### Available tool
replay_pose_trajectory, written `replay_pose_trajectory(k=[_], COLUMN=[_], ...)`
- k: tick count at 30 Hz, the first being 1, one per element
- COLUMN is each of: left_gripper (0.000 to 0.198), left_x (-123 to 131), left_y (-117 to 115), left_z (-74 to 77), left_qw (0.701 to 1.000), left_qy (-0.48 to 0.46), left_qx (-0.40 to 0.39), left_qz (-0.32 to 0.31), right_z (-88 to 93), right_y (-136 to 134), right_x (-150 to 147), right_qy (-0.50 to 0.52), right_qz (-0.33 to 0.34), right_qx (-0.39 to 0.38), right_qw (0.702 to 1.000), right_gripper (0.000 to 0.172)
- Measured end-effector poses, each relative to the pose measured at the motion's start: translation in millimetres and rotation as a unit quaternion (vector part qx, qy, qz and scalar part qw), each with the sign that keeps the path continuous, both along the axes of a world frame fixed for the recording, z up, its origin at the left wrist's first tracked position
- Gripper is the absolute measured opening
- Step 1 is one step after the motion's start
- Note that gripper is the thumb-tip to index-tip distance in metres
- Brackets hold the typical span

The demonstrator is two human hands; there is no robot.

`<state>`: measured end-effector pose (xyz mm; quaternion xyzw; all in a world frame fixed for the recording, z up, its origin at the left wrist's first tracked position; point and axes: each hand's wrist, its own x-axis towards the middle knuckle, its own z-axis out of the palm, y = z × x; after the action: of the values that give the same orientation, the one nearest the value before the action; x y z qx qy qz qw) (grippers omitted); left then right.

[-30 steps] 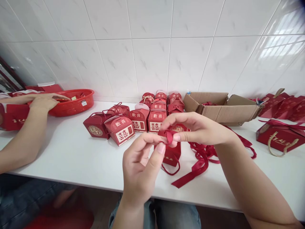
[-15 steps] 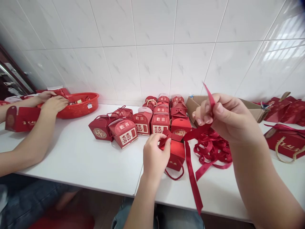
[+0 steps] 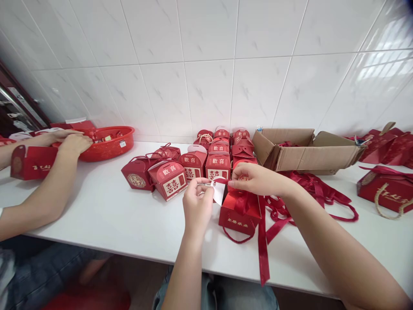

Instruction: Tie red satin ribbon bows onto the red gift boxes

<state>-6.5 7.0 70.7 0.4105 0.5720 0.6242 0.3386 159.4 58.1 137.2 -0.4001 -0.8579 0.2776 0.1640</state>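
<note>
A small red gift box with gold lettering and a red cord handle stands on the table before me. My left hand pinches its raised flap, whose white inner side faces up. Close by on the right, my right hand is closed on the end of a red ribbon at the flap's edge; whether the end passes through a hole I cannot tell. The ribbon runs over the box top and hangs past the table's front edge. Loose ribbon lies heaped behind my right forearm.
Finished-looking red boxes stand in rows by the wall, with several more to their left. An open cardboard box is behind the ribbon; a red bag-shaped box sits right. Leftward, a co-worker's hands reach at a red basin.
My right hand has come down and left with the ribbon end to the flap. My left hand has tipped the flap leftward, showing its white side. The co-worker's hands shifted slightly.
</note>
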Motion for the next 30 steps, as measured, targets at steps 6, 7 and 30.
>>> replay_pose_trajectory(k=[6,7,30], left_gripper=[0.019,0.019,0.026], left_x=[-0.7,-0.7,-1.8], left_y=[0.8,0.7,-21.3], left_z=[-2.3,-2.4,20.4], left_qw=[1.000,1.000,0.994], left_qy=[0.009,0.012,0.065], left_qx=[0.012,0.012,-0.011], left_qz=[-0.007,-0.006,-0.084], right_z=[4.1,4.3,-5.2], right_y=[-3.3,-3.6,-5.3], right_x=[1.1,1.0,-7.2], right_qy=[-0.031,-0.031,-0.022], right_qz=[-0.006,-0.008,0.086], right_qx=[-0.035,-0.039,0.038], right_qw=[0.999,0.999,0.995], right_gripper=[0.025,0.026,0.032])
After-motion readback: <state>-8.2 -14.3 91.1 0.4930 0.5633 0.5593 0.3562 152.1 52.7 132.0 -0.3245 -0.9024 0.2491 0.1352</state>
